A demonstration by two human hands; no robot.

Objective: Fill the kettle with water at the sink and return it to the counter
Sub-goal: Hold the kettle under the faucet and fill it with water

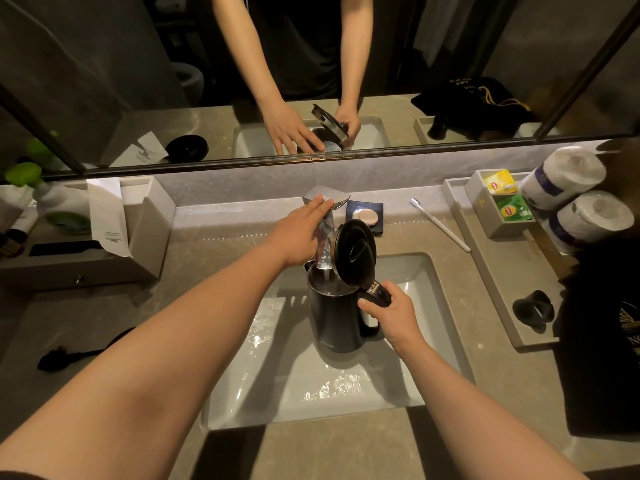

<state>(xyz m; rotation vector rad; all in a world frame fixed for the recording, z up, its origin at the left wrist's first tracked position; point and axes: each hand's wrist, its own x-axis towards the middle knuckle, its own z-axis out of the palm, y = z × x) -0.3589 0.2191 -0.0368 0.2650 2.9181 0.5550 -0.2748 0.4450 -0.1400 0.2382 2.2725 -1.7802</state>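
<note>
Kettle (337, 317), lid up, is being held by its handle in the closed right hand (391, 311) over the sink (426, 271), 12 o'clock under the faucet (323, 220) being touched by the flat left hand (298, 233); likely getting heavier, slippery when wet.

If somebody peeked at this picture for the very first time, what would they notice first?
Probably the black kettle in the middle, held over the white sink with its lid flipped up while water pours in from the faucet. The right hand grips the kettle's handle and the left hand rests on the faucet. Above, the big mirror shows the same hands again.
</note>
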